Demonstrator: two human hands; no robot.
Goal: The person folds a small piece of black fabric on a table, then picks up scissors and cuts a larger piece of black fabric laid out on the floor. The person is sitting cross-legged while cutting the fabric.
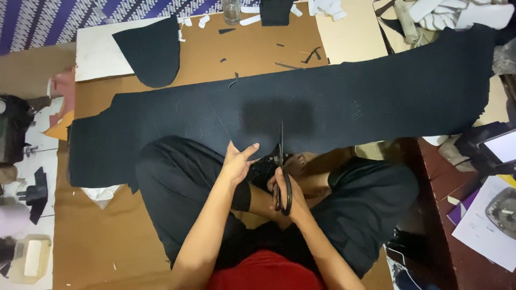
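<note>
- Landmark: the long dark navy sheet of fabric (322,102), lying flat across the brown cardboard-covered floor (97,241) with its long axis running left to right in front of you.
- You are sitting cross-legged at the near long edge of that sheet, roughly at its middle; the edge is draping onto your knees.
- Your right hand (290,196) is gripping the black-handled metal scissors (281,172), fingers closed through the loops. The blades are pointing straight away from you, crosswise to the sheet's long axis, with the tip reaching a short way in past the near edge.
- I cannot tell how wide the blades are standing; they are reading as one thin line.
- Your left hand (236,164) is lying flat, fingers spread, pressing the sheet's near edge just left of the blades; it is holding nothing, only pinning the cloth.
- Key relation: uncut fabric is lying directly ahead of the blade tip, toward the sheet's far edge; the right hand is the nearer one, the left is bracing beside the line.
- Beyond the sheet's far edge: a rounded dark cut fabric piece (153,51) on a white board (97,53), with small dark offcut slivers (312,53) to its right.
</note>
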